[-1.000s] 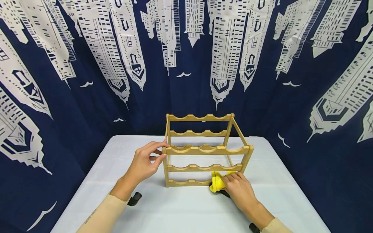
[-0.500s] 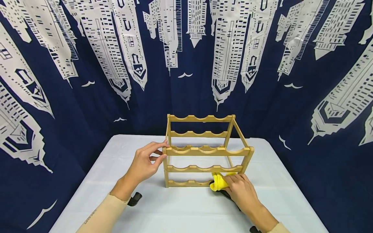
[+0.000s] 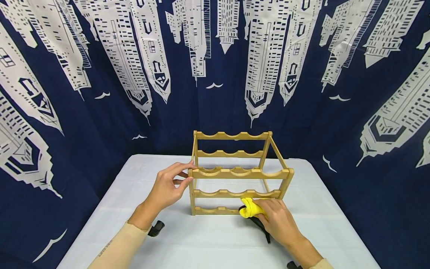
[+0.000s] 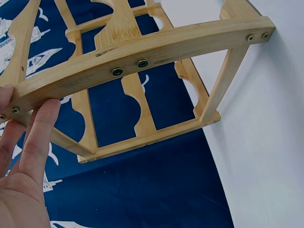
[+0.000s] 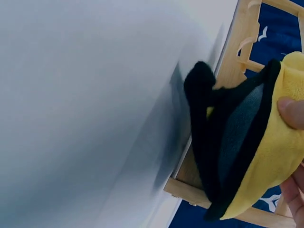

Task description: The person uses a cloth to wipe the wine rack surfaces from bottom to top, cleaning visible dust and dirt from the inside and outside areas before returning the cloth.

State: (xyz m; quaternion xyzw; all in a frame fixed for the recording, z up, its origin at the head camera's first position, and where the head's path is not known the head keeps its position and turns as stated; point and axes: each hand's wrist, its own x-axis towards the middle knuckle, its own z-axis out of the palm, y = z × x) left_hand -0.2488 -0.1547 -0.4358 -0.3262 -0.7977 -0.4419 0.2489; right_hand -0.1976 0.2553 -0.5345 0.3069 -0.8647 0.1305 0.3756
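Note:
A light wooden wine rack with scalloped rails stands on the table. My left hand holds its front left corner near the top, thumb and fingers on either side of the post. In the left wrist view, fingers touch the rack's side beam. My right hand pinches a yellow microfiber cloth with black edging against the lowest front rail. Part of the cloth hangs down towards the table. In the right wrist view, the bunched cloth covers part of that rail and shows a grey underside.
The table has a white cover. A dark blue curtain printed with white buildings and birds hangs close behind it and at both sides. Black straps sit at the wrists.
My right hand has moved slightly left along the lowest rail with the cloth, and more of its black edge hangs below the hand. The left hand keeps its hold on the corner.

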